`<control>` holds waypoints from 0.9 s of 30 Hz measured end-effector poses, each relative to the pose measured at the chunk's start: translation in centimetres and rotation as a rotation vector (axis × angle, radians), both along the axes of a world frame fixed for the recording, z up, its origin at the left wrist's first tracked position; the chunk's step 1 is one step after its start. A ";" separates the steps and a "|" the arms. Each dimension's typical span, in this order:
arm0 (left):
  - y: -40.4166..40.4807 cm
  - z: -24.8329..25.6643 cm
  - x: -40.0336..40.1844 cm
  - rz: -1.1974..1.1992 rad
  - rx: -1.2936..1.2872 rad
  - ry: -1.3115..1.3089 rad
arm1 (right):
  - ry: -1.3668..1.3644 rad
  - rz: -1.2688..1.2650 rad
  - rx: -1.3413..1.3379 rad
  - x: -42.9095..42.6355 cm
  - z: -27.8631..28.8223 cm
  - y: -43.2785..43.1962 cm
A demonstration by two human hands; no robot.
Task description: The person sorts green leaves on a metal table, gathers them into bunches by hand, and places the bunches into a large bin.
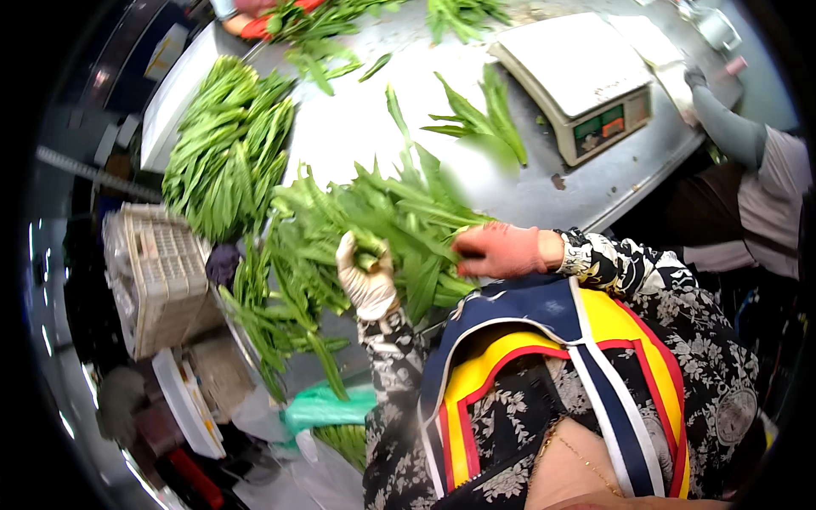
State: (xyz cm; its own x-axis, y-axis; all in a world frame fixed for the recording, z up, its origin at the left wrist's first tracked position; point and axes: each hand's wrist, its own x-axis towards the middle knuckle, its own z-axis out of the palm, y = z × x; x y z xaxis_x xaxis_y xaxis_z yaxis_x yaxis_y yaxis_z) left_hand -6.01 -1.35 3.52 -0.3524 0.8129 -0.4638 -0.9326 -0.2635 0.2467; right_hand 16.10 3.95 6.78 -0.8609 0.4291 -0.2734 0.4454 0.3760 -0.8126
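My left hand (371,290), in a white glove, is closed around the stem ends of a small bunch of green leaf vegetable (366,252). Long leaves fan out from it over a loose heap of the same greens (421,210) on the metal table. My right hand (500,250), in a pinkish-red knit glove, lies at the heap's right side, just in front of my apron. Its fingertips are hidden among the leaves, so any grip there does not show. A few separate leaves (481,115) lie farther up the table.
A dense pile of neatly laid greens (229,146) stands at the left, beside a white foam box (172,115). A digital scale (574,64) is at upper right. A plastic crate (166,268) stands beyond the left edge. Red gloves (258,29) of another person handle greens; another person's sleeved arm (727,121) is at right.
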 end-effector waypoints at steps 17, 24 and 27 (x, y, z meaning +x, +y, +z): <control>10.3 -6.5 13.6 -0.520 -0.019 0.751 | 0.248 -1.041 -0.084 7.1 -6.6 11.7; 11.7 -10.7 15.4 -0.785 -0.017 0.643 | -0.171 -0.852 -0.038 4.4 -6.5 11.0; 11.4 -6.5 17.1 -0.821 0.114 0.678 | 0.456 -0.811 -0.313 7.1 -6.7 11.7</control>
State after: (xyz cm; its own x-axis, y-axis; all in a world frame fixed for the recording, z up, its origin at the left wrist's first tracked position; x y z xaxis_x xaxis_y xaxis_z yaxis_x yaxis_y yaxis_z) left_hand 11.06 10.04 -2.97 0.1661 0.9447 -0.2826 -0.5127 0.3275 0.7936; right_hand 23.19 15.63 0.12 -0.3889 0.9014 -0.1902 0.0920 -0.1674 -0.9816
